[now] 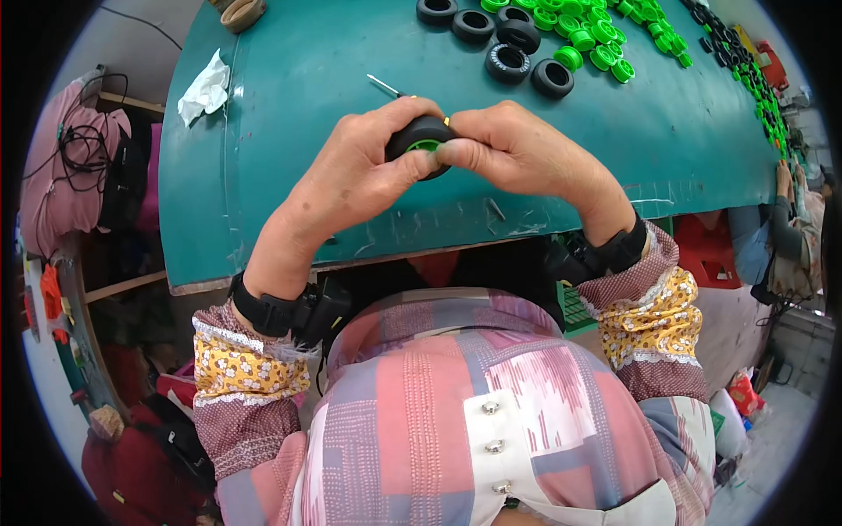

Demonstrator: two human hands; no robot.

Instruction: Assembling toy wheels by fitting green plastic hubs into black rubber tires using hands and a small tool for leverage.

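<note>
Above the near part of the green table, both hands grip one small toy wheel, a black tyre (409, 136) with a bright green hub (426, 145) inside it. My left hand (360, 162) wraps the tyre's left side, with its thumb along the lower rim. From the right, my right hand (513, 151) pinches the wheel, its thumb pressed at the hub's edge. The two thumbs nearly meet, hiding part of the hub. Just behind the wheel lies a thin tool with a metal shaft (382, 85), perhaps a screwdriver; my hands cover much of it.
Loose black tyres (553, 79) lie at the table's far side, beside a pile of green hubs (605, 57). A crumpled white tissue (205, 89) and a tape roll (242, 15) sit at the left. Another person's hand (783, 178) is at the table's far right edge.
</note>
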